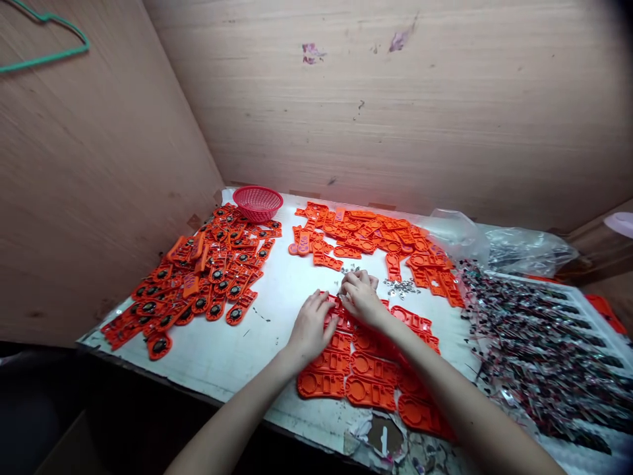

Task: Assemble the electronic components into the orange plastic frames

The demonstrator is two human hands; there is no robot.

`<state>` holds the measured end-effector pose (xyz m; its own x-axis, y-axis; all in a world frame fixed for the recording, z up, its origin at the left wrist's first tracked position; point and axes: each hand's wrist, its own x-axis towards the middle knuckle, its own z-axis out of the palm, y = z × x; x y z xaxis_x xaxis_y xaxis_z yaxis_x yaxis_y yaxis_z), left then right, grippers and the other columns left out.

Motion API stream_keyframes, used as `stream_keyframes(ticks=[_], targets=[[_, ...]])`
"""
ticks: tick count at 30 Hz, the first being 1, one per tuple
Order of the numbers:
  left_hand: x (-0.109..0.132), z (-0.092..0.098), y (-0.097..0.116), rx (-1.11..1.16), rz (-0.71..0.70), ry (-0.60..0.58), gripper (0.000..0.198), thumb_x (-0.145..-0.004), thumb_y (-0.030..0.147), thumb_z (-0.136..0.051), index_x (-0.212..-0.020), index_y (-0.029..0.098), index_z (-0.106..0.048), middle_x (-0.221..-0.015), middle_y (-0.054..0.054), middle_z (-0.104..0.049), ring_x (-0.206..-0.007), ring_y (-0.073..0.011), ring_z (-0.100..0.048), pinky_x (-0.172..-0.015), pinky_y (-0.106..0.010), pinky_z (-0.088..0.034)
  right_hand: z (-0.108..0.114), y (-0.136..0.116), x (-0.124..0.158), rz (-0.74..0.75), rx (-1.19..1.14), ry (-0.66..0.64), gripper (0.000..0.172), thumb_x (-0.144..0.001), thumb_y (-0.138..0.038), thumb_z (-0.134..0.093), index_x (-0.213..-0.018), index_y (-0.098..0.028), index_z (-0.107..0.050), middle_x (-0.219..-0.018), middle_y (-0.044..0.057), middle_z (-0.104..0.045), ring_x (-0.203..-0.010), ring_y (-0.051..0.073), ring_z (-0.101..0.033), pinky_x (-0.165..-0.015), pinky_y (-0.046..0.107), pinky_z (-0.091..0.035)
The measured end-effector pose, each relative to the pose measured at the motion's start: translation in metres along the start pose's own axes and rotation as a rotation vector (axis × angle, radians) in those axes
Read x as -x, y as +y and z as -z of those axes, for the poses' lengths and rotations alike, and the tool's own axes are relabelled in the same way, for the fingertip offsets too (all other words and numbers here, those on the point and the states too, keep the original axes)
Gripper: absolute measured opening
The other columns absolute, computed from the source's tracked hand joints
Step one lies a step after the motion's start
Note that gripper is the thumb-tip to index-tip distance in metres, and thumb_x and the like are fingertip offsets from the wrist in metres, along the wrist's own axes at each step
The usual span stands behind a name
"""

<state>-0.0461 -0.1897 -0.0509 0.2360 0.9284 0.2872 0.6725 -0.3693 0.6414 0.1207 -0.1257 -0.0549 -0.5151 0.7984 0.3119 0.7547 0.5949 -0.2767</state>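
Note:
My left hand [312,324] lies flat, fingers stretched, on the top row of orange plastic housings [346,376] set out in rows on the white table [222,349] in front of me. My right hand [360,293] is just beyond it, fingers curled in a pinch over the same top row; what it pinches is too small to make out. A small heap of tiny silver metal parts [401,287] lies right beside that hand.
At the left lies a pile of orange housings fitted with black round parts [202,280]. An unfitted orange pile [376,241] lies at the back, a red mesh basket [258,202] at back left. A tray of dark wired components [539,343] and plastic bags [524,251] are on the right. Wooden walls enclose the table.

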Motion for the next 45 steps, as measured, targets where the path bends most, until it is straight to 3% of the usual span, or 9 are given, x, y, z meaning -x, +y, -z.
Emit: stream_keyframes(ticks=[4, 17, 23, 29, 32, 38, 45], targets=[[0.019, -0.007, 0.000, -0.237, -0.060, -0.090, 0.047, -0.087, 0.043, -0.053, -0.128, 0.020, -0.050, -0.139, -0.013, -0.046, -0.134, -0.0311, -0.034, -0.110, -0.055, -0.029, 0.002, 0.000, -0.002, 0.021, 0.022, -0.033, 0.006, -0.081, -0.013, -0.053, -0.079, -0.016, -0.058, -0.099, 0.009, -0.059, -0.099, 0.026, -0.041, -0.077, 0.038, -0.025], [0.020, -0.006, 0.001, -0.273, -0.040, -0.079, 0.051, -0.087, 0.048, -0.052, -0.129, 0.020, -0.051, -0.139, -0.013, -0.048, -0.134, -0.0313, -0.035, -0.108, -0.051, -0.034, -0.020, 0.001, 0.012, 0.064, 0.007, 0.116, 0.012, -0.088, -0.016, -0.047, -0.083, -0.016, -0.058, -0.094, 0.008, -0.058, -0.092, 0.024, -0.046, -0.077, 0.037, -0.027], [0.019, -0.008, -0.002, -0.269, -0.058, -0.060, 0.051, -0.085, 0.048, -0.055, -0.127, 0.018, -0.052, -0.136, -0.013, -0.050, -0.132, -0.0313, -0.037, -0.107, -0.049, -0.035, -0.015, -0.006, 0.013, 0.107, 0.102, 0.058, 0.019, -0.092, -0.014, -0.044, -0.082, -0.016, -0.061, -0.090, 0.008, -0.059, -0.086, 0.022, -0.049, -0.080, 0.038, -0.030], [0.020, -0.008, -0.004, -0.258, -0.079, -0.042, 0.049, -0.085, 0.046, -0.056, -0.126, 0.021, -0.052, -0.136, -0.012, -0.050, -0.132, -0.0310, -0.038, -0.105, -0.051, -0.036, 0.005, -0.003, 0.005, -0.048, -0.120, -0.076, 0.007, -0.085, -0.020, -0.056, -0.090, -0.020, -0.061, -0.096, 0.007, -0.056, -0.094, 0.023, -0.049, -0.076, 0.035, -0.035], [0.020, -0.008, -0.004, -0.251, -0.078, -0.038, 0.048, -0.085, 0.046, -0.056, -0.126, 0.020, -0.052, -0.135, -0.012, -0.051, -0.132, -0.0312, -0.038, -0.105, -0.050, -0.037, 0.002, -0.002, -0.001, -0.070, -0.233, -0.089, 0.003, -0.084, -0.019, -0.056, -0.081, -0.019, -0.057, -0.087, 0.005, -0.055, -0.087, 0.022, -0.050, -0.077, 0.035, -0.038], [0.020, -0.010, -0.006, -0.246, -0.079, -0.041, 0.048, -0.085, 0.045, -0.056, -0.126, 0.020, -0.053, -0.136, -0.012, -0.049, -0.132, -0.0316, -0.037, -0.106, -0.050, -0.036, -0.010, -0.011, -0.005, -0.141, -0.314, -0.068, 0.017, -0.083, -0.009, -0.050, -0.069, -0.019, -0.049, -0.078, 0.003, -0.054, -0.075, 0.017, -0.051, -0.070, 0.029, -0.041], [0.020, -0.009, -0.004, -0.270, -0.081, -0.047, 0.049, -0.085, 0.047, -0.055, -0.125, 0.019, -0.054, -0.137, -0.013, -0.049, -0.131, -0.0328, -0.037, -0.105, -0.050, -0.037, -0.002, -0.003, -0.007, -0.297, -0.428, -0.124, 0.009, -0.081, -0.018, -0.058, -0.072, -0.017, -0.057, -0.072, 0.001, -0.061, -0.067, 0.015, -0.056, -0.062, 0.025, -0.043]])
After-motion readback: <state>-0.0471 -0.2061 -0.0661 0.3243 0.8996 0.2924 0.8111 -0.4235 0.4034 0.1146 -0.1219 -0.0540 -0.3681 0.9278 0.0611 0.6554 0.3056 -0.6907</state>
